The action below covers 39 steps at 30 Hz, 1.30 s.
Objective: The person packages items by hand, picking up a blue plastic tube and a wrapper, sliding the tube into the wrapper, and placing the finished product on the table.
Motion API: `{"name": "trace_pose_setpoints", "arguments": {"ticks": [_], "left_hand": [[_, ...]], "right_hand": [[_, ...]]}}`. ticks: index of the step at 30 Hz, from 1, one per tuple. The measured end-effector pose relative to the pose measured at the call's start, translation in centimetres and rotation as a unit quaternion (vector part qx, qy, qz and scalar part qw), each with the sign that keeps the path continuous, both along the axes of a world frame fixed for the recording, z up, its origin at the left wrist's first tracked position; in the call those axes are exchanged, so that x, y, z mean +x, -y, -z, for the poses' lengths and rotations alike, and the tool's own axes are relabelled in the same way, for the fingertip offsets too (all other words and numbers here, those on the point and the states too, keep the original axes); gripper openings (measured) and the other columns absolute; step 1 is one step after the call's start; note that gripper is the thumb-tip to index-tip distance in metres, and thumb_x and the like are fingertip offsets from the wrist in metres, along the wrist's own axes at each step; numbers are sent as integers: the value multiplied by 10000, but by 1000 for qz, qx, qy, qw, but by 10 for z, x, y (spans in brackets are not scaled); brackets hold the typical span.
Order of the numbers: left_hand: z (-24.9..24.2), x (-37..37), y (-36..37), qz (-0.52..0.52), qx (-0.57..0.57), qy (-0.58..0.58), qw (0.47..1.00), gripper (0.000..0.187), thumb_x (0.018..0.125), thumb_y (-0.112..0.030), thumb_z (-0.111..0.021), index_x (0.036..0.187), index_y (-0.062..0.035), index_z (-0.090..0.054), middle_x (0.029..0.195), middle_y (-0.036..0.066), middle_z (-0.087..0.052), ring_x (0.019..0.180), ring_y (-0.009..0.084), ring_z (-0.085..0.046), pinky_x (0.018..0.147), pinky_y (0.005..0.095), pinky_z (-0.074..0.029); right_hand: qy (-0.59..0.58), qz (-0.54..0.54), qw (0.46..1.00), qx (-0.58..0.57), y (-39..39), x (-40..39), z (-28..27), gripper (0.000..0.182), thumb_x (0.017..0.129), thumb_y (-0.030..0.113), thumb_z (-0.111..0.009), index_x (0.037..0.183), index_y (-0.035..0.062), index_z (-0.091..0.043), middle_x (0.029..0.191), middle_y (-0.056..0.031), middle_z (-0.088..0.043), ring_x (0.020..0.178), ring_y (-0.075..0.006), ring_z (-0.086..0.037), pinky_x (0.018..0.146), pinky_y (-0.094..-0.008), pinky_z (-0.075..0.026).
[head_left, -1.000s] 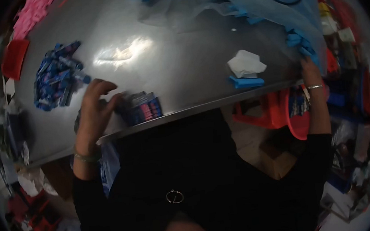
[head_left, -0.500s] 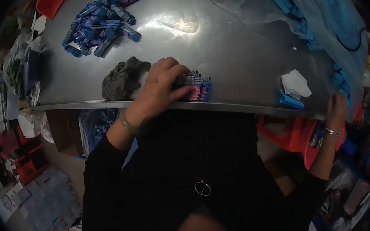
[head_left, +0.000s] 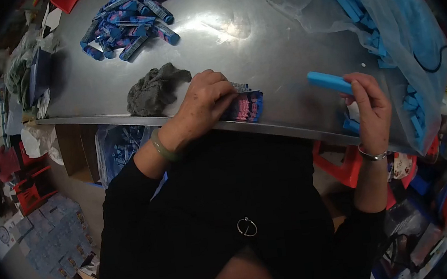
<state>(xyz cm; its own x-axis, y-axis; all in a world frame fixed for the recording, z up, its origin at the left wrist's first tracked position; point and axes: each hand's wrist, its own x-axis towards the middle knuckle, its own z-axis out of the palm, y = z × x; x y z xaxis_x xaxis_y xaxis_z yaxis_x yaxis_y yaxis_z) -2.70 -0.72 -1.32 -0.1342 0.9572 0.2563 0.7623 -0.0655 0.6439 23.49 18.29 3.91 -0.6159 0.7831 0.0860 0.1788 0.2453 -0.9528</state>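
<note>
My right hand [head_left: 372,109] pinches one end of a plain light blue stick [head_left: 328,81], which points left above the metal table. My left hand [head_left: 204,99] is closed at the left end of a pink-and-blue printed stack [head_left: 247,106] near the table's front edge. Its fingers hide that end of the stack. Left of this hand lies a crumpled grey cloth [head_left: 151,90]. Another light blue piece [head_left: 351,125] lies beside my right hand, partly covered by it.
A pile of blue printed sticks [head_left: 129,22] lies at the back left of the metal table [head_left: 257,45]. On the right, a clear plastic bag [head_left: 383,11] holds many light blue sticks. Below the front edge are a cardboard box [head_left: 77,156] and a red stool [head_left: 336,166].
My right hand has come from the bag's lower edge up and left, now with a light blue stick in it. My left hand stays at the printed stack.
</note>
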Motion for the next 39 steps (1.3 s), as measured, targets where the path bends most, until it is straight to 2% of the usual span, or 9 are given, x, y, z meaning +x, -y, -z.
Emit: {"name": "trace_pose_setpoints", "arguments": {"ticks": [2, 8, 20, 27, 29, 33, 36, 38, 39], "left_hand": [[1, 1, 1, -2, 2, -11, 1000, 73, 738, -26, -684, 772, -54, -626, 800, 71, -574, 790, 260, -537, 713, 365, -414], [6, 1, 3, -15, 27, -16, 999, 71, 756, -43, -680, 814, -55, -642, 823, 71, -578, 803, 258, -537, 725, 362, -409], [0, -5, 3, -20, 26, 12, 999, 85, 809, -73, -651, 890, -47, -659, 924, 86, -577, 881, 263, -537, 788, 363, -400], [-3, -8, 1, -4, 36, 37, 999, 94, 838, -77, -616, 916, -35, -645, 946, 100, -574, 886, 271, -532, 798, 372, -400], [-3, -9, 1, 1, 31, 57, 998, 90, 843, -77, -610, 915, -31, -640, 949, 102, -574, 885, 272, -532, 798, 372, -401], [-5, -8, 1, 10, 22, 90, 996, 82, 855, -75, -597, 909, -23, -630, 954, 107, -575, 881, 273, -530, 793, 367, -404], [-5, -8, 1, 15, 21, 101, 995, 81, 856, -68, -591, 911, -21, -629, 962, 107, -577, 883, 271, -529, 792, 368, -405], [-5, -8, 0, 15, 23, 104, 994, 78, 857, -68, -589, 906, -20, -627, 959, 107, -577, 884, 275, -529, 791, 370, -407], [-5, -7, 0, 16, 25, 107, 994, 76, 858, -68, -588, 902, -19, -625, 957, 107, -577, 884, 278, -528, 789, 371, -409]], "right_hand": [[-13, -50, 996, -68, 6, -18, 5, 191, 944, 76, -540, 1101, -9, -607, 1004, -59, -612, 792, -108, -587, 676, -228, -447], [-44, -30, 985, -167, 14, -54, 15, 218, 911, 141, -610, 1095, 24, -610, 945, -27, -626, 798, -105, -602, 671, -210, -423], [-98, -102, 936, -322, -4, -68, 17, 224, 941, 197, -576, 1050, 14, -646, 952, -52, -657, 713, -105, -593, 636, -218, -445], [-127, -75, 946, -289, -3, -73, 15, 253, 948, 195, -553, 1107, 9, -619, 953, -65, -636, 753, -119, -595, 676, -225, -448], [-137, -108, 935, -308, -6, -74, 15, 292, 952, 158, -530, 1186, -14, -562, 953, -53, -620, 794, -117, -585, 706, -233, -448], [-127, -135, 930, -318, -6, -78, 15, 291, 949, 161, -539, 1183, -10, -563, 939, -45, -620, 795, -112, -582, 708, -227, -444], [-87, -143, 946, -278, -5, -81, 11, 288, 945, 159, -545, 1185, 2, -567, 940, -39, -620, 801, -102, -579, 715, -219, -440], [-25, -150, 973, -172, -4, -82, 5, 283, 944, 155, -550, 1190, 19, -572, 941, -32, -619, 816, -92, -576, 717, -210, -435], [-25, -150, 973, -172, -2, -83, 3, 283, 944, 155, -550, 1190, 19, -572, 941, -32, -619, 816, -92, -576, 717, -210, -435]]}}
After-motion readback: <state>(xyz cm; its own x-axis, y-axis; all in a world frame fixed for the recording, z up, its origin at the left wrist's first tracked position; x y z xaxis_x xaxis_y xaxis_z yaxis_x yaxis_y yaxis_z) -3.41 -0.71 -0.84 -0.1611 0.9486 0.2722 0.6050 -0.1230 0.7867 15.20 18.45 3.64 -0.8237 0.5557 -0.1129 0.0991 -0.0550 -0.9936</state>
